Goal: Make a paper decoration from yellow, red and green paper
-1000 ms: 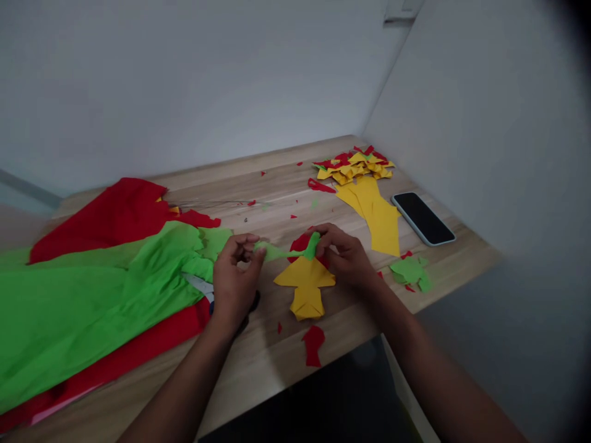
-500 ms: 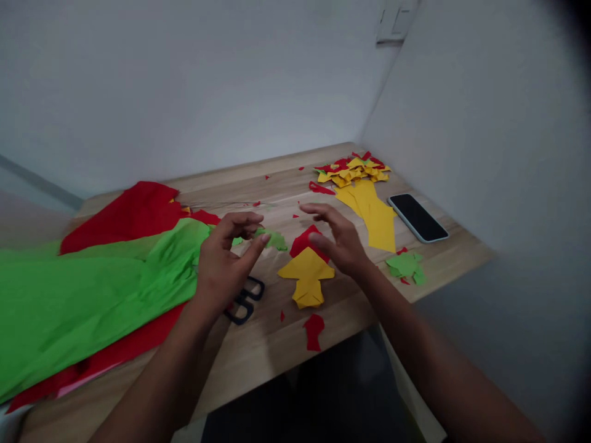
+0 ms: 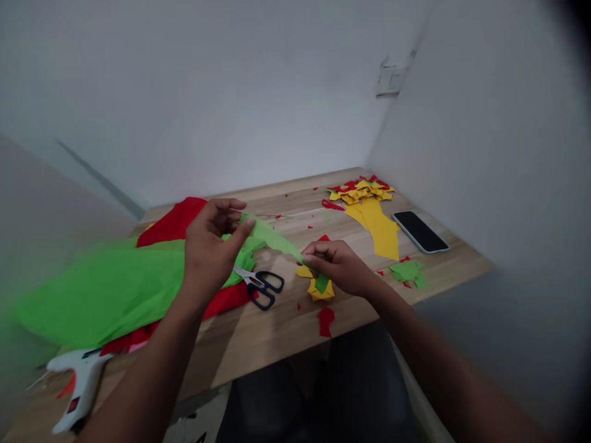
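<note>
A green paper strip (image 3: 276, 240) is stretched in the air between my two hands. My left hand (image 3: 211, 251) pinches its upper end above the green sheet. My right hand (image 3: 339, 268) pinches the lower end just over a folded yellow and red paper shape (image 3: 320, 288) on the wooden table (image 3: 272, 335). Black-handled scissors (image 3: 261, 286) lie on the table between my hands.
Large green (image 3: 106, 289) and red (image 3: 173, 223) paper sheets cover the table's left side. A white glue gun (image 3: 76, 384) lies at the near left edge. A pile of yellow and red cut pieces (image 3: 362, 189), a yellow sheet (image 3: 378, 224), a phone (image 3: 420, 231) and green scraps (image 3: 409, 271) sit at the right.
Half a second ago both hands were open above the table. Now each pinches an end of the green strip, pulled taut. The view has swung up and left, showing the glue gun.
</note>
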Demonstrator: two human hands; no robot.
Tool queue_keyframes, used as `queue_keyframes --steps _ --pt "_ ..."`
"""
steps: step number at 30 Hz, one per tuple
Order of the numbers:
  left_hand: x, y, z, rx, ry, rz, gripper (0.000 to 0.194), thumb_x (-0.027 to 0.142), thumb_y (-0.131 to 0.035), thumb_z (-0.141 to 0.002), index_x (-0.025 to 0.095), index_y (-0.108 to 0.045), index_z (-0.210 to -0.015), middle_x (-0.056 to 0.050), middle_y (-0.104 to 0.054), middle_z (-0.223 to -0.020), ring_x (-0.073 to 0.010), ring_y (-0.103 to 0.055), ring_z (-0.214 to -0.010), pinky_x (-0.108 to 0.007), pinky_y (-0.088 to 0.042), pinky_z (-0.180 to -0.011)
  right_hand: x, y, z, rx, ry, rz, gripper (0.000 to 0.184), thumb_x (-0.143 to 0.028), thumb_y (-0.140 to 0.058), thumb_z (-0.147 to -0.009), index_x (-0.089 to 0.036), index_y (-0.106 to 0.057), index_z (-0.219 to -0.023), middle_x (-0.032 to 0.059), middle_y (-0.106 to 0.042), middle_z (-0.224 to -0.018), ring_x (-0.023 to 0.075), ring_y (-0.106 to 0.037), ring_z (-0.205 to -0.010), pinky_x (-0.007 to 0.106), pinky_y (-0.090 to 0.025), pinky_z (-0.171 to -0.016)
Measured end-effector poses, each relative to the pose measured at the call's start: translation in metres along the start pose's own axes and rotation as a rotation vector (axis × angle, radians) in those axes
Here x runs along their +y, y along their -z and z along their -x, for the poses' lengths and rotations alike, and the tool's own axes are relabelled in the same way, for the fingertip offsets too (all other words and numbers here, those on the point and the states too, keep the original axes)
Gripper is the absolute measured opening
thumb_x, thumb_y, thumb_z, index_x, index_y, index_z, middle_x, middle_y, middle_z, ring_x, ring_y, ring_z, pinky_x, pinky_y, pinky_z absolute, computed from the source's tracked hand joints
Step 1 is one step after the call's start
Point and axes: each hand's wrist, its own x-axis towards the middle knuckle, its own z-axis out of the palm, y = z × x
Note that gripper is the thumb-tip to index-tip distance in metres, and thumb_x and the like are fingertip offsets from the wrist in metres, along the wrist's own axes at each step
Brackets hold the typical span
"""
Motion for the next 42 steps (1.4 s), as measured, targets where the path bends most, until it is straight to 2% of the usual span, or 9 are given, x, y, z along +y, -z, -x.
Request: queue_keyframes --steps 5,9,12,17,20,28,33,36,42 --pt "0.003 0.005 0.003 0.043 0.03 0.019 0.028 0.025 -0.075 -0.072 0.02 -0.064 -0.097 0.003 -0.057 -0.079 -0.0102 -0.055 -0.07 -0.023 -0.046 -0.066 0.009 0.001 0.017 -0.053 -0.095 -0.051 0.024 -0.041 -0.066 -0.084 -0.017 -0.068 -0.088 -0.0012 -0.062 -0.07 0.0106 -0.055 -0.06 0.025 -0.046 -0.06" --pt "0.015 0.003 0.006 -0.111 -0.03 -0.005 0.025 0.025 -0.074 -0.075 0.02 -0.065 -0.097 0.0 -0.063 -0.086 -0.0115 -0.058 -0.074 -0.024 -0.048 -0.068 0.002 -0.002 0.009 0.177 0.107 0.142 0.042 -0.036 -0.071 -0.08 -0.021 -0.063 -0.119 0.0097 -0.064 -0.12 0.0209 -0.061 -0.106 0.037 -0.049 -0.09" --pt "0.026 0.0 0.009 -0.236 -0.075 -0.03 0.024 0.024 -0.073 -0.077 0.021 -0.065 -0.1 -0.002 -0.066 -0.092 -0.0131 -0.061 -0.079 -0.025 -0.049 -0.071 -0.013 -0.01 -0.008 0.098 0.217 0.215 0.063 -0.037 -0.072 -0.08 -0.026 -0.05 -0.138 0.0099 -0.053 -0.143 0.0244 -0.052 -0.127 0.042 -0.041 -0.104" --pt "0.028 0.007 0.011 -0.246 -0.079 -0.077 0.022 0.024 -0.071 -0.08 0.02 -0.065 -0.101 -0.002 -0.066 -0.093 -0.0135 -0.061 -0.08 -0.026 -0.048 -0.072 -0.021 -0.025 -0.024 -0.108 0.159 0.28 0.023 -0.04 -0.06 -0.09 -0.019 -0.069 -0.094 0.0061 -0.071 -0.104 0.0216 -0.063 -0.101 0.034 -0.047 -0.09" --pt "0.015 0.019 0.012 -0.135 -0.036 -0.049 0.022 0.024 -0.072 -0.079 0.02 -0.064 -0.1 -0.001 -0.064 -0.09 -0.0115 -0.058 -0.076 -0.024 -0.047 -0.069 -0.009 -0.027 -0.016 -0.116 0.071 0.195 0.035 -0.04 -0.052 -0.095 -0.018 -0.062 -0.07 0.001 -0.062 -0.069 0.015 -0.06 -0.072 0.026 -0.046 -0.07" --pt "-0.003 0.02 0.02 -0.027 0.081 0.066 0.024 0.024 -0.075 -0.074 0.02 -0.065 -0.095 0.0 -0.062 -0.084 -0.0098 -0.053 -0.068 -0.023 -0.046 -0.063 0.019 -0.025 0.03 -0.232 -0.187 -0.118 0.024 -0.042 -0.067 -0.085 -0.018 -0.066 -0.08 -0.0014 -0.06 -0.072 0.0107 -0.056 -0.064 0.024 -0.047 -0.064" --pt "0.015 0.005 0.024 -0.196 0.041 0.031 0.021 0.026 -0.073 -0.077 0.021 -0.065 -0.095 -0.002 -0.065 -0.088 -0.0138 -0.06 -0.077 -0.026 -0.05 -0.069 0.021 -0.022 0.03 0.051 0.054 0.001 0.023 -0.039 -0.071 -0.082 -0.022 -0.063 -0.094 0.0064 -0.064 -0.11 0.0195 -0.061 -0.102 0.035 -0.048 -0.09" --pt "0.026 -0.002 0.027 -0.302 0.004 -0.028 0.02 0.026 -0.072 -0.078 0.021 -0.066 -0.096 -0.004 -0.067 -0.092 -0.0157 -0.062 -0.082 -0.027 -0.051 -0.073 0.01 -0.023 0.021 0.157 0.225 0.156 0.058 -0.041 -0.079 -0.075 -0.025 -0.056 -0.125 0.0104 -0.054 -0.137 0.0253 -0.05 -0.127 0.042 -0.039 -0.106" --pt "0.029 -0.002 0.036 -0.276 -0.005 -0.091 0.02 0.027 -0.07 -0.08 0.022 -0.066 -0.099 -0.004 -0.068 -0.093 -0.0157 -0.062 -0.081 -0.027 -0.051 -0.072 0.005 -0.045 0.017 0.045 0.103 0.172 0.024 -0.042 -0.06 -0.091 -0.02 -0.071 -0.088 0.0023 -0.069 -0.077 0.0171 -0.062 -0.074 0.029 -0.047 -0.073"
